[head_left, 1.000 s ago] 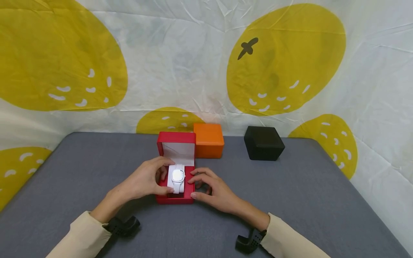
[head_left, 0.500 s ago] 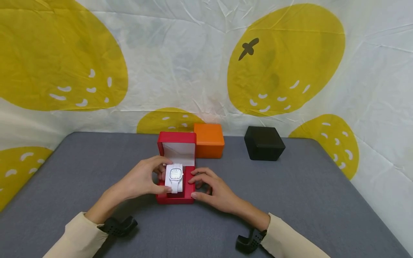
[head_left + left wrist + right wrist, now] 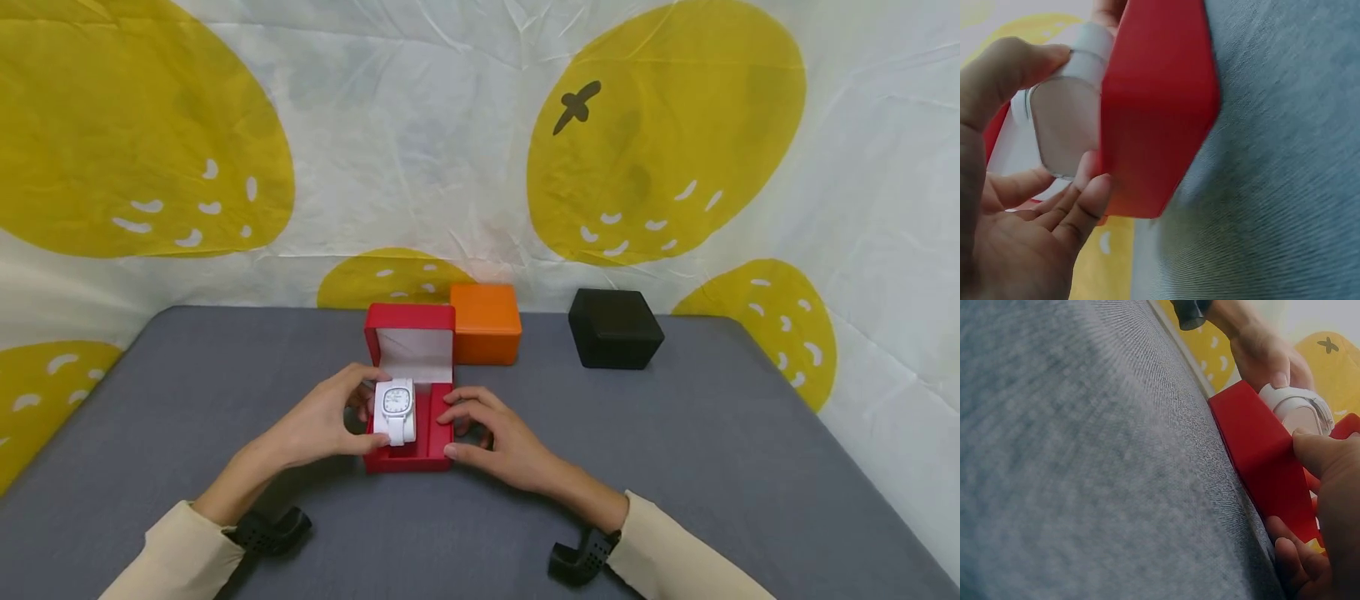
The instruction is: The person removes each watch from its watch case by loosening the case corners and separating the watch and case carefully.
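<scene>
A white wristwatch (image 3: 397, 401) with a square-cornered face is wrapped round a white cushion (image 3: 1063, 128). My left hand (image 3: 315, 425) pinches it by its two ends, thumb at the near end and fingers at the far end. The watch sits at the left side of a red watch box (image 3: 441, 429), partly above its rim in the left wrist view. The box's lid (image 3: 410, 315) stands upright, showing a white lining. My right hand (image 3: 502, 442) holds the box at its right side, with the thumb (image 3: 1319, 450) on the near corner and fingers along the side.
Behind the red box, touching or nearly touching it, stands an orange box (image 3: 486, 325). A black box (image 3: 615, 329) is farther right near the back edge of the grey table (image 3: 712, 433). A white cloth (image 3: 420, 125) with yellow shapes hangs behind.
My left hand has shifted the watch and cushion leftward and tilted its face toward the camera, uncovering more of the red interior on the right. My right hand and the box stay put.
</scene>
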Demonstrator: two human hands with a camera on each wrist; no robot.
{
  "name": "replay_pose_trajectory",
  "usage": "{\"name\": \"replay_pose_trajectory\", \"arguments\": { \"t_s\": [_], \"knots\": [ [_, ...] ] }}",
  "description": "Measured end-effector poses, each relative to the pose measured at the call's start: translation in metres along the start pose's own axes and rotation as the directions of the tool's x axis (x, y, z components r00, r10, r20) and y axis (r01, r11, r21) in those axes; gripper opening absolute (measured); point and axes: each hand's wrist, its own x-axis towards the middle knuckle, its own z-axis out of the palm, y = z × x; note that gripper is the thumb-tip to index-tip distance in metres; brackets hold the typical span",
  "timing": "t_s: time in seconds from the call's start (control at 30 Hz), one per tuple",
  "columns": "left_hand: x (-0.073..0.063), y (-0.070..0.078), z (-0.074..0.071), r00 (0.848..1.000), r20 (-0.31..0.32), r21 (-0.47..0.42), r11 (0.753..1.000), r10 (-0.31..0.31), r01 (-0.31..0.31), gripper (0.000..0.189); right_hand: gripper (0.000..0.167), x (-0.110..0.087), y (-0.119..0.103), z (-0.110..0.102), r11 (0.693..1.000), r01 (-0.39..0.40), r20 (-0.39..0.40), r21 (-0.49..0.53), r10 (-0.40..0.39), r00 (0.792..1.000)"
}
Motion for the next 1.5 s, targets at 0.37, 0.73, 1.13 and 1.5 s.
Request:
{"name": "replay_pose_trajectory", "arguments": {
  "t_s": [0.37,0.73,1.13,1.5],
  "knots": [
    [-0.007,-0.008,0.008,0.999,-0.032,-0.025,0.999,0.042,-0.043,0.072,0.032,-0.002,0.001,0.0,1.0,0.009,0.002,0.007,-0.009,1.0],
    [-0.01,-0.014,0.019,0.974,-0.175,-0.076,0.984,0.145,-0.16,0.07,0.033,-0.002,-0.001,0.0,1.0,-0.003,0.005,-0.011,0.003,1.0],
    [-0.002,0.003,0.017,0.962,-0.202,-0.116,0.971,0.181,-0.207,0.07,0.05,-0.004,-0.012,-0.016,0.997,-0.067,-0.004,0.044,0.067,0.998],
    [0.016,0.027,0.029,0.962,-0.167,-0.202,0.948,0.215,-0.247,0.069,0.067,-0.013,-0.019,-0.04,0.992,-0.091,-0.055,0.082,0.096,0.994]
  ]
}}
